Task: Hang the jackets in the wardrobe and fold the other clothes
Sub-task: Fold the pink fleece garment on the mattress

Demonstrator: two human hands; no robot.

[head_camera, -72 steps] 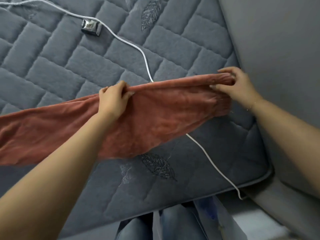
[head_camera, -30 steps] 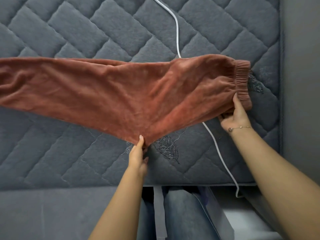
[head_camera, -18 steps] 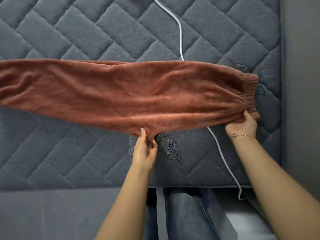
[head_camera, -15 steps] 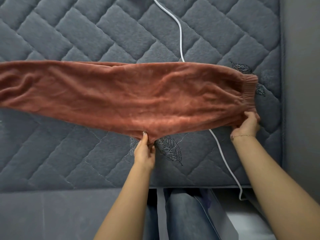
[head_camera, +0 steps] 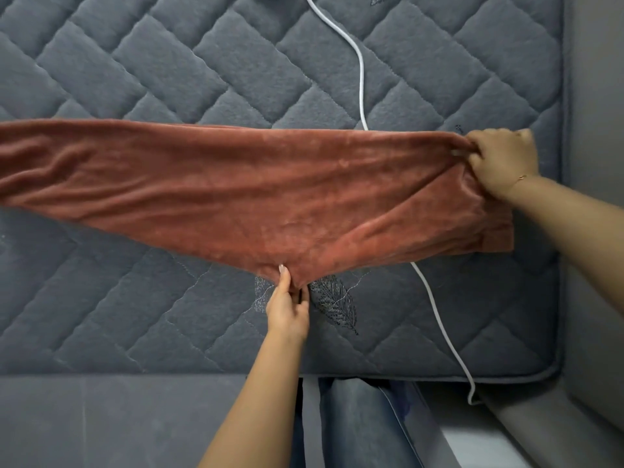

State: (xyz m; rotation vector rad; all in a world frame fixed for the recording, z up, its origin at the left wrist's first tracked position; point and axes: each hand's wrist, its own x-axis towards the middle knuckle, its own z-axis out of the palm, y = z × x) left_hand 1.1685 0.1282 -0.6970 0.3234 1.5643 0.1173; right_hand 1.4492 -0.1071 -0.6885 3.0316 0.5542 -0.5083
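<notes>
I stand at the near edge of a mattress (head_camera: 169, 79), grey, plush, and quilted in a brick-like diamond pattern with stitched leaf motifs. It fills most of the view.

Across it, left to right, lies a pair of trousers (head_camera: 236, 190) in rust-red velvety fleece, soft and slightly creased. They are laid sideways, one leg on the other. The legs run off the left edge and the waistband sits at the right. The crotch forms a point towards me.

My right hand (head_camera: 503, 160) has its fingers curled around the bunched far corner of the waistband. My left hand (head_camera: 287, 309) pinches the crotch point between thumb and fingers, at the near edge of the cloth.

I judge the folding barely begun: the trousers are only spread and doubled lengthwise, with the crosswise folds left. No jackets or wardrobe are in view, so I cannot tell how that part stands.

A thin white cable (head_camera: 361, 72) snakes from far to near, passing under the trousers.
</notes>
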